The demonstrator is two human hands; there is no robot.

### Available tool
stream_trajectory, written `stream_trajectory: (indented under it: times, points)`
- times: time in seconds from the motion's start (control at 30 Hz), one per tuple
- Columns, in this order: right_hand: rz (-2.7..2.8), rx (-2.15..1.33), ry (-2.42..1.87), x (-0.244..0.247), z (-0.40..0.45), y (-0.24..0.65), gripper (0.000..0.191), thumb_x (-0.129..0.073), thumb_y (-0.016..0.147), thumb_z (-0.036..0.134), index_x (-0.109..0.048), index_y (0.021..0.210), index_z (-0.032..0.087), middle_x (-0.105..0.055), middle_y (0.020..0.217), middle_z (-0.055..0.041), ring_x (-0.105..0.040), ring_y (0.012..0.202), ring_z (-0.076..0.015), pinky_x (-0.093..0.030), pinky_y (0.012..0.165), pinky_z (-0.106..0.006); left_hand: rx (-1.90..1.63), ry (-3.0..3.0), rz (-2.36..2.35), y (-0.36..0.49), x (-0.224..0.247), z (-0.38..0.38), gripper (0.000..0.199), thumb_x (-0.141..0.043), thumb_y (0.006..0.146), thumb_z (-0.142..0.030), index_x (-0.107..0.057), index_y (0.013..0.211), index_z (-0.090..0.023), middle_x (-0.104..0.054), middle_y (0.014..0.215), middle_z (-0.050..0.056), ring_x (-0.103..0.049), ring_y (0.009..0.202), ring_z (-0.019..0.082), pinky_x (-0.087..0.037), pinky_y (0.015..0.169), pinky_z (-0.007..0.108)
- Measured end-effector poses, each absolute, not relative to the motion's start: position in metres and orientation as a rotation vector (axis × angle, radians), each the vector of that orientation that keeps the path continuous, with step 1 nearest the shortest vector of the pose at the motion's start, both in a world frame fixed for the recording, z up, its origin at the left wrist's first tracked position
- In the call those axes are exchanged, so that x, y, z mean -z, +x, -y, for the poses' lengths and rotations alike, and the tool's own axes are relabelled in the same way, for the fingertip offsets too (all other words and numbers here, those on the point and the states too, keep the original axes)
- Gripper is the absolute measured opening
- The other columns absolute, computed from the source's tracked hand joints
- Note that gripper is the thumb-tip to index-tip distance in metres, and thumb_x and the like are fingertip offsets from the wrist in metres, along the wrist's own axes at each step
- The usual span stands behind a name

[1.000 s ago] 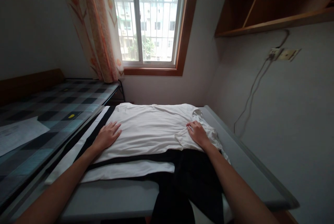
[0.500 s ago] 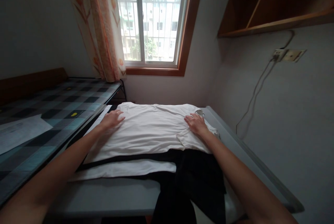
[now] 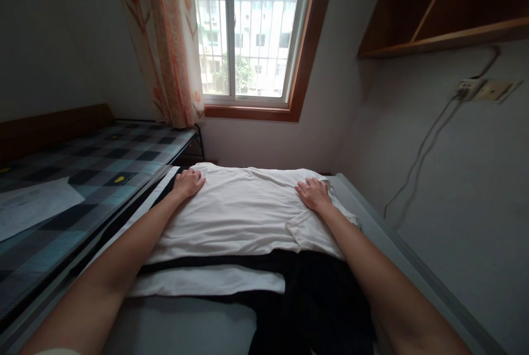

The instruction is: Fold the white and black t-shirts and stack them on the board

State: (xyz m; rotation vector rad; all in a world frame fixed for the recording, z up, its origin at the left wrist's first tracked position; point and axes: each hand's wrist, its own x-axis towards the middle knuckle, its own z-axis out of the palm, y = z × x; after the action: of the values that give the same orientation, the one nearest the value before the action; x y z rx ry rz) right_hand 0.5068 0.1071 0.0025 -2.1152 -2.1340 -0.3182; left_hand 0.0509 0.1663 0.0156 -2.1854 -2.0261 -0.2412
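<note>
A white T-shirt [image 3: 243, 206] lies spread sideways over a grey table [image 3: 177, 324], with soft wrinkles across it. My left hand [image 3: 189, 183] rests on its far left edge, fingers extended over the cloth. Over on the right, near a folded sleeve, my right hand [image 3: 314, 193] lies on the shirt with its fingers apart. Beneath and nearer to me is a black garment [image 3: 322, 294] with a white panel [image 3: 215, 280] along it; how the two garments overlap is partly hidden.
A bed with a checked mattress [image 3: 140, 154] stands at the left, bearing a sheet of paper [image 3: 37, 203]. Ahead are a curtain [image 3: 165, 41] and a barred window [image 3: 252, 41]. A wooden shelf [image 3: 450, 35] and a plugged-in cord [image 3: 425, 151] are on the right wall.
The view has turned slightly left. My left hand has shifted a little farther forward along the shirt's left edge. My right hand stays almost in place on the cloth.
</note>
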Motion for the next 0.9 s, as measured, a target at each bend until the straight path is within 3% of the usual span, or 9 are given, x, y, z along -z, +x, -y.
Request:
stream_trajectory:
  times: [0.17, 0.3, 0.53, 0.9]
  points:
    - [2.165, 0.276, -2.06, -0.005, -0.12, 0.507, 0.045, -0.035, 0.098, 0.047, -0.063, 0.126, 0.024, -0.057, 0.133, -0.0135, -0.045, 0.127, -0.0297, -0.025, 0.108, -0.052, 0.494, -2.176, 1.893, 0.065, -0.006, -0.177, 0.048, -0.041, 0.092, -0.044, -0.054, 0.132, -0.022, -0.05, 0.139, 0.012, -0.047, 0.126, 0.028, -0.035, 0.104, 0.042]
    - [2.218, 0.207, -2.03, -0.004, -0.125, 0.515, 0.046, -0.035, 0.097, 0.048, -0.064, 0.125, 0.025, -0.062, 0.121, -0.0129, -0.055, 0.112, -0.0288, -0.033, 0.101, -0.048, 0.425, -2.279, 1.928, 0.071, 0.004, -0.185, 0.056, -0.042, 0.091, -0.052, -0.049, 0.138, -0.024, -0.043, 0.148, 0.01, -0.036, 0.137, 0.027, -0.027, 0.112, 0.042]
    - [2.128, 0.199, -1.993, 0.008, -0.125, 0.525, 0.045, -0.037, 0.096, 0.044, -0.061, 0.13, 0.028, -0.061, 0.126, -0.009, -0.05, 0.119, -0.0273, -0.032, 0.103, -0.044, 0.239, -2.338, 2.028, 0.07, 0.005, -0.185, 0.064, -0.035, 0.092, -0.058, -0.04, 0.147, -0.026, -0.034, 0.156, 0.008, -0.027, 0.143, 0.029, -0.019, 0.115, 0.047]
    - [2.114, 0.179, -2.028, 0.015, -0.122, 0.526, 0.047, -0.035, 0.095, 0.046, -0.057, 0.133, 0.029, -0.056, 0.131, -0.01, -0.049, 0.121, -0.0275, -0.03, 0.106, -0.046, 0.231, -2.343, 2.023, 0.068, 0.008, -0.182, 0.065, -0.033, 0.093, -0.057, -0.037, 0.149, -0.024, -0.032, 0.157, 0.008, -0.025, 0.145, 0.03, -0.018, 0.116, 0.047]
